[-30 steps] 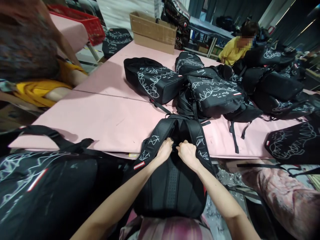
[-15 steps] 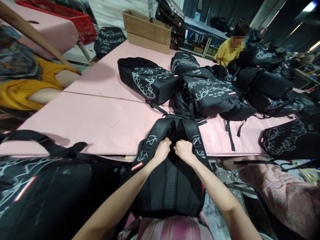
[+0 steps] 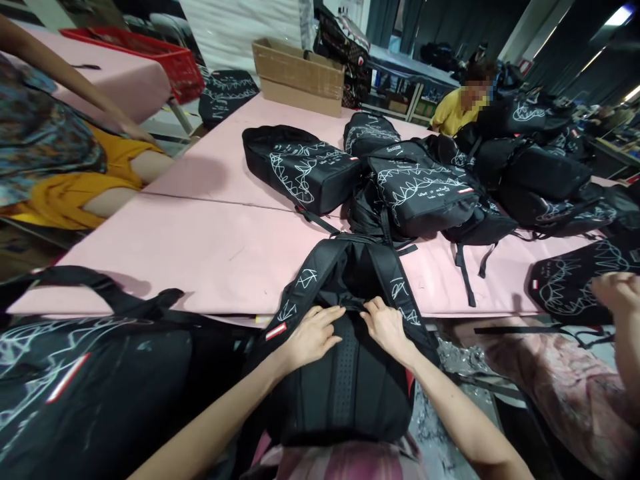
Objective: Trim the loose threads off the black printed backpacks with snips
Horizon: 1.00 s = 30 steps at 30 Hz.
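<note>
A black backpack [image 3: 345,380] lies back-side up on my lap, its top over the near edge of the pink table [image 3: 200,247]. Its two shoulder straps [image 3: 305,280] carry white scribble prints and run up onto the table. My left hand [image 3: 311,335] lies flat on the padded back panel just below the straps, fingers stretched out. My right hand [image 3: 386,325] sits beside it with fingers bent, pinching the fabric at the top of the panel.
Several black printed backpacks [image 3: 420,190] are piled across the table's middle and right; another [image 3: 90,380] lies at my left. A cardboard box [image 3: 299,77] and red basket [image 3: 150,57] stand at the back. People sit left [image 3: 65,167] and far right [image 3: 457,107]; another person's hand [image 3: 617,293] enters at right.
My left hand has let go of the top of the backpack and flattened onto the back panel. Both hands slid slightly toward me. Another person's hand has come in at the right edge.
</note>
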Each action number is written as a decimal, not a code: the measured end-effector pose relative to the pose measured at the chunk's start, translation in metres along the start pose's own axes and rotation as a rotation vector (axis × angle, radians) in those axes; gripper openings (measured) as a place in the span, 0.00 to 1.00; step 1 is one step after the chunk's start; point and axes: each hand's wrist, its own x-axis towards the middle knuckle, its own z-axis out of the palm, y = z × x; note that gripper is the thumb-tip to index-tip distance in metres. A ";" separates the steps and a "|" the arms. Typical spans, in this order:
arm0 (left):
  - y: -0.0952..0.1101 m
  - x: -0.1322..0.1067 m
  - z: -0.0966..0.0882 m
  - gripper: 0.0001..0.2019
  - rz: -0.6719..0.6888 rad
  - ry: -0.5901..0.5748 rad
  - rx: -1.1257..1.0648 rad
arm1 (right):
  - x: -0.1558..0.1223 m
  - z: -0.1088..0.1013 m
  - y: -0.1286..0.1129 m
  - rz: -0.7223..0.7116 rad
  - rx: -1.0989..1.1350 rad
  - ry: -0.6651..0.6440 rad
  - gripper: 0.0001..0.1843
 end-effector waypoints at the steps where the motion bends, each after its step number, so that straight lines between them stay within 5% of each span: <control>1: -0.001 -0.003 0.002 0.10 0.013 -0.028 0.017 | -0.004 0.005 -0.001 -0.010 0.000 0.000 0.17; 5: 0.000 -0.007 0.008 0.07 -0.003 -0.070 0.043 | -0.006 0.008 -0.003 -0.019 0.003 -0.039 0.17; 12: 0.005 -0.001 0.008 0.09 -0.034 -0.053 0.059 | 0.032 -0.016 -0.007 -0.019 -0.021 -0.091 0.16; 17: 0.005 0.001 0.010 0.08 -0.077 -0.045 0.037 | 0.049 -0.014 -0.017 -0.052 -0.022 -0.107 0.14; 30: 0.000 0.007 0.014 0.11 -0.101 0.014 0.012 | 0.052 -0.014 -0.013 0.010 0.012 -0.108 0.14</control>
